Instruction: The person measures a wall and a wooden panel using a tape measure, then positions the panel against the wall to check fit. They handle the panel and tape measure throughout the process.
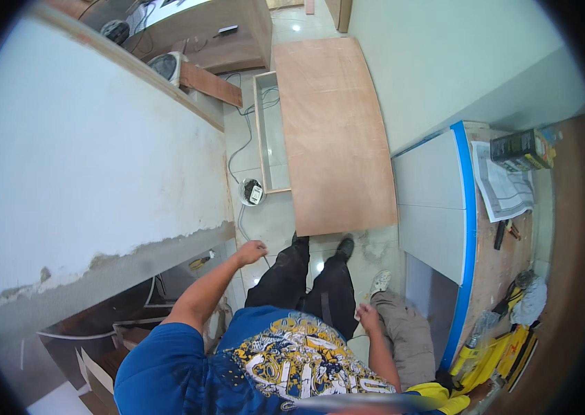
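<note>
My left hand (252,253) hangs out to the left over the tiled floor, its fingers curled in and nothing seen in them. Low on the right, my right hand (368,317) is closed beside my dark trousers; a tiny pale bit shows at its fingertips, too small to name. In front of my feet lies a large plywood panel (337,131), its near edge by my shoes. Neither hand touches it. Under its left side, part of an open wooden frame (262,138) sticks out.
Another person's khaki trouser leg (403,332) is close on my right. A white cabinet (431,200) with blue edging carries paper (503,187), a box (521,150) and yellow tools (496,360). A clear tub (251,191) and grey cable (239,149) are on the floor left.
</note>
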